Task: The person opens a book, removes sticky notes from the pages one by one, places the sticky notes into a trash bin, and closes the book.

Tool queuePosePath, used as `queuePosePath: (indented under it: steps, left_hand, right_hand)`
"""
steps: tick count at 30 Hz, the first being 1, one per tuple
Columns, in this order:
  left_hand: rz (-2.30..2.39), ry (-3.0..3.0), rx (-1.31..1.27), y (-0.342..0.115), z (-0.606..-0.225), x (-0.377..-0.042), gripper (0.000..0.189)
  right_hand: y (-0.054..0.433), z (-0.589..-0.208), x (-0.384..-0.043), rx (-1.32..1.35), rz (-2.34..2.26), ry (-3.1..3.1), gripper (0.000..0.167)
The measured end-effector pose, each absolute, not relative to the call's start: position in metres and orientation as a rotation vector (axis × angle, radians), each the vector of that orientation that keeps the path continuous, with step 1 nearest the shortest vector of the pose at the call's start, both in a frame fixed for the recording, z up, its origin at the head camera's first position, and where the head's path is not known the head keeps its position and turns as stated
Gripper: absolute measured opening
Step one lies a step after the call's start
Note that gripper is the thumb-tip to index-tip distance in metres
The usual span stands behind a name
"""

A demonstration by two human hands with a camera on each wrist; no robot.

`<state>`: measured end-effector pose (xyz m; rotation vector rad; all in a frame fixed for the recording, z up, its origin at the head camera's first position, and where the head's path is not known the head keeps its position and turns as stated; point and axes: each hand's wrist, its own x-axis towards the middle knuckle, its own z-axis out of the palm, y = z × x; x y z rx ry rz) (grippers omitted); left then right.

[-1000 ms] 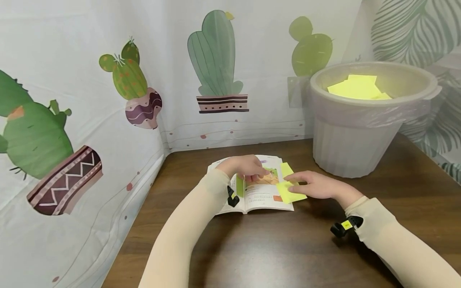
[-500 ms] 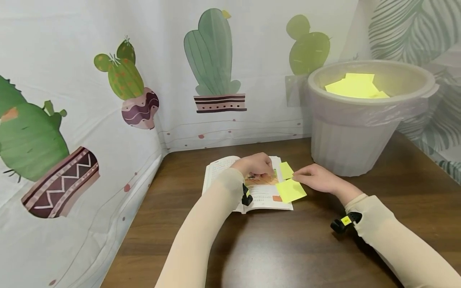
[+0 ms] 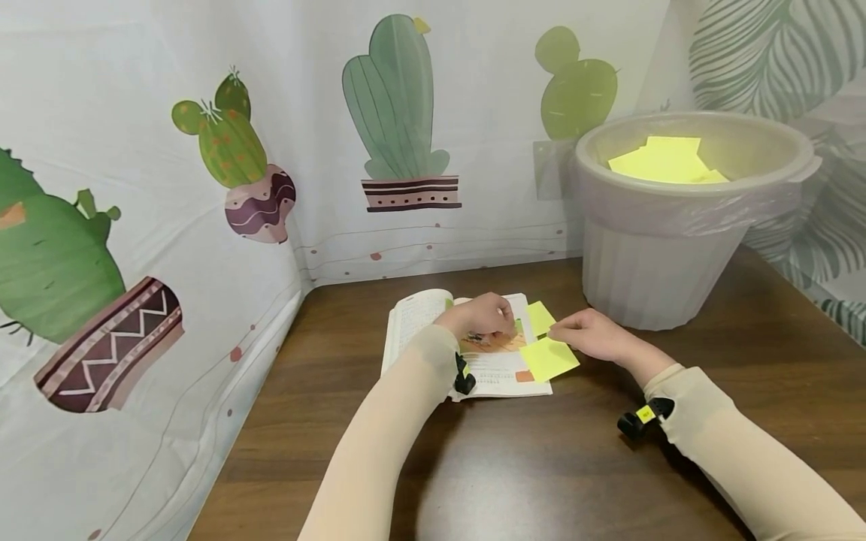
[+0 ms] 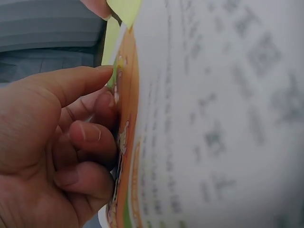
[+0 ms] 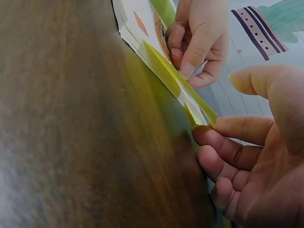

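An open book (image 3: 416,323) lies on the table with two yellow sticky notes (image 3: 549,359) at its right-hand edge, one nearer and one farther back. My left hand (image 3: 485,314) rests on the right page, its fingers curled over the printed picture; the left wrist view shows nothing gripped in them. By the notes is my right hand (image 3: 588,333). In the right wrist view its thumb (image 5: 254,85) stands apart, while the index and middle fingertips touch the outer edge of a yellow note (image 5: 164,69). The farther note (image 3: 540,318) is partly beyond the page edge.
A tall pale bin (image 3: 652,255) lined with a plastic bag stands at the back right, holding several yellow notes (image 3: 659,161). A cactus-printed curtain (image 3: 487,98) hangs behind the wooden table (image 3: 325,421). Each wrist wears a black camera strap (image 3: 463,376).
My left hand shifted right across the book and its fingers curled more. The right hand drew back from atop the nearer note towards the gap between the notes. The view shifted slightly.
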<state>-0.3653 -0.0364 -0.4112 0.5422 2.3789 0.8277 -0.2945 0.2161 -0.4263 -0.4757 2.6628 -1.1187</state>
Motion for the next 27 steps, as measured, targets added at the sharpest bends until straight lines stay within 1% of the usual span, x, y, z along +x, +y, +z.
queuePosePath:
  steps: [8,17,20,24,27]
  left_hand:
    - [0.888,2.389,0.507,-0.0358,-0.4194,-0.3644,0.014]
    - [0.999,2.39,0.408,-0.0331,-0.4209,-0.3599,0.018]
    - [1.004,2.387,0.39,-0.0323,-0.4211,-0.3579,0.023]
    - [0.984,2.382,0.374,-0.0312,-0.4209,-0.3561,0.037]
    - [0.923,2.415,0.397,-0.0301,-0.4208,-0.3558,0.044]
  right_hand:
    - [0.2153,-0.4302,-0.3004,-0.425,-1.095,2.681,0.049]
    - [0.216,-0.4341,-0.2994,-0.52,-1.132,2.663,0.035]
    - [0.2156,-0.4348,-0.2989,-0.552,-1.151,2.66,0.031]
    - [0.2152,-0.4349,-0.2985,-0.572,-1.152,2.669,0.027]
    - [0.2155,-0.4345,-0.2982,-0.576,-1.142,2.688,0.024]
